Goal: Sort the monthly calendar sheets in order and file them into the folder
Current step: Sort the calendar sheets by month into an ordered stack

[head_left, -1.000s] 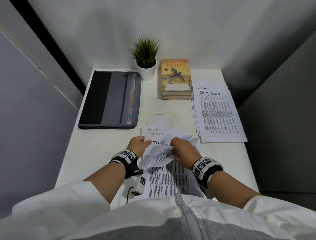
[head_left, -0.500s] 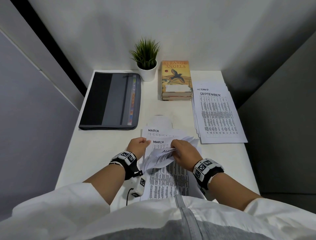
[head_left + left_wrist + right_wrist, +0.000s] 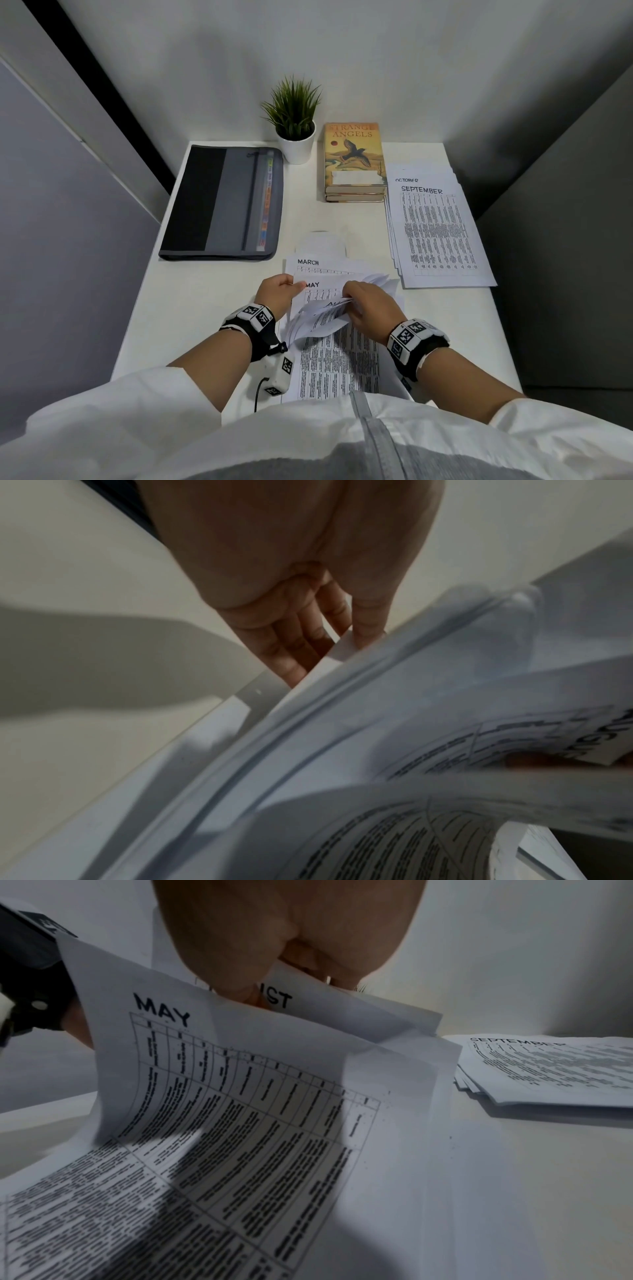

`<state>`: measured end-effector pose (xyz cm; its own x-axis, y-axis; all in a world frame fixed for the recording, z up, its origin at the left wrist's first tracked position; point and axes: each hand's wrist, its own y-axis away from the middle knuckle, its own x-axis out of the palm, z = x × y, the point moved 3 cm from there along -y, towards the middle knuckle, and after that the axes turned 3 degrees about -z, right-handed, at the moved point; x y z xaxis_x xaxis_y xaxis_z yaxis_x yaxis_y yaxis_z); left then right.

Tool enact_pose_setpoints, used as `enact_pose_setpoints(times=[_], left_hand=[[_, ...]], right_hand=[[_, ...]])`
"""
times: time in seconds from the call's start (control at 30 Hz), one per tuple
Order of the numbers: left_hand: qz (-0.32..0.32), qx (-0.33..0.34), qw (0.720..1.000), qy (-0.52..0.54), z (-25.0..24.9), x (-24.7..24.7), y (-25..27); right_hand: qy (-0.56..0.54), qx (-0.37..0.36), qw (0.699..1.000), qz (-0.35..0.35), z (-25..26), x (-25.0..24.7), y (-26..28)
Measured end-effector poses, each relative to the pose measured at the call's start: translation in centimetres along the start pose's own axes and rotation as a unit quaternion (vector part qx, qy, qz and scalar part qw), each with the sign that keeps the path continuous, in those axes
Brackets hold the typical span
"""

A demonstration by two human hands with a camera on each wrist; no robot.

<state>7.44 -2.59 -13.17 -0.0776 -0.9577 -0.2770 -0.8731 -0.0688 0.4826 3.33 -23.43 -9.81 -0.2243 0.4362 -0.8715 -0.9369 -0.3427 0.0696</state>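
At the near edge of the white desk (image 3: 205,308), the left hand (image 3: 279,291) pinches the left edge of a loose bundle of calendar sheets (image 3: 337,359), thumb on the MAY sheet (image 3: 325,287). The right hand (image 3: 368,310) grips the folded-back AUGUST sheet (image 3: 325,313). The closed grey folder (image 3: 222,202) lies far left; the SEPTEMBER pile (image 3: 438,233) sits right.

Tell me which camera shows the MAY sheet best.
The right wrist view: the MAY sheet fills it, heading and grid legible. The head view shows only its top strip between the hands. The left wrist view shows no MAY heading.
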Motion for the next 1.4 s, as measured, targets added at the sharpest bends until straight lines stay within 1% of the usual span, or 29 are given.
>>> enact_pose_setpoints(times=[0.1,0.23,0.3,0.37,0.43,0.5,0.6,0.63,0.7,0.73,0.77,0.83,0.9,0.93,0.97,1.07,1.13,1.2,1.27,1.4], left_hand=[[0.026,-0.011,1.0,0.0,0.0,0.1,0.0],[0.113,-0.018,0.993,-0.003,0.2,0.6,0.0],[0.135,-0.015,0.991,-0.013,0.3,0.5,0.0],[0.113,-0.028,0.993,0.006,0.0,0.1,-0.1],[0.07,-0.028,0.997,0.015,0.0,-0.2,-0.5],[0.035,-0.01,0.999,-0.012,0.1,-0.3,-1.0],[0.027,0.01,0.997,-0.074,0.3,0.1,-1.2],[0.019,0.023,0.992,-0.121,0.3,0.3,-1.3],[-0.017,0.078,0.968,-0.238,0.0,0.6,-1.2],[-0.028,0.111,0.954,-0.276,-0.4,0.9,-1.1],[-0.022,0.139,0.944,-0.299,-0.8,1.2,-1.1],[0.031,0.17,0.924,-0.341,-1.4,1.9,-1.3],[0.085,0.188,0.895,-0.395,-1.8,2.4,-1.7],[0.1,0.196,0.886,-0.409,-2.1,2.6,-1.9],[0.105,0.203,0.883,-0.41,-2.3,2.8,-2.0],[0.113,0.208,0.892,-0.386,-2.5,3.2,-2.3],[0.119,0.181,0.912,-0.348,-2.5,3.4,-2.5],[0.114,0.156,0.924,-0.331,-2.5,3.4,-2.4],[0.109,0.151,0.93,-0.317,-2.5,3.3,-2.3],[0.115,0.154,0.948,-0.253,-3.5,2.1,-1.1]], right_hand=[[-0.01,-0.005,1.0,-0.009,-0.1,0.0,-0.1],[-0.014,-0.009,1.0,-0.013,0.1,0.2,-0.4],[-0.016,-0.002,1.0,-0.011,0.1,0.2,-0.3],[-0.023,0.008,1.0,-0.019,0.1,0.1,0.0],[-0.024,0.011,0.999,-0.019,0.0,-0.1,0.2],[-0.017,0.001,1.0,-0.012,0.0,-0.3,0.2],[-0.009,-0.016,1.0,0.004,0.2,-0.5,0.3],[-0.009,-0.018,1.0,0.005,0.2,-0.6,0.4],[-0.011,-0.024,1.0,0.005,0.3,-0.9,0.6],[-0.011,-0.029,1.0,0.006,0.4,-1.0,0.7],[-0.011,-0.034,0.999,0.008,0.5,-1.2,0.8],[-0.012,-0.038,0.999,0.014,0.7,-1.5,0.9],[-0.012,-0.036,0.999,0.02,0.8,-1.7,0.9],[-0.011,-0.034,0.999,0.022,0.8,-1.8,0.9],[-0.012,-0.032,0.999,0.023,0.9,-1.9,0.9],[-0.02,-0.028,0.999,0.031,0.9,-2.3,1.0],[-0.024,-0.031,0.999,0.035,0.9,-2.4,1.0],[-0.029,-0.034,0.998,0.038,0.9,-2.5,1.0],[-0.026,-0.034,0.998,0.04,0.9,-2.6,1.1],[-0.014,-0.043,0.998,0.033,1.0,-3.0,0.9]])
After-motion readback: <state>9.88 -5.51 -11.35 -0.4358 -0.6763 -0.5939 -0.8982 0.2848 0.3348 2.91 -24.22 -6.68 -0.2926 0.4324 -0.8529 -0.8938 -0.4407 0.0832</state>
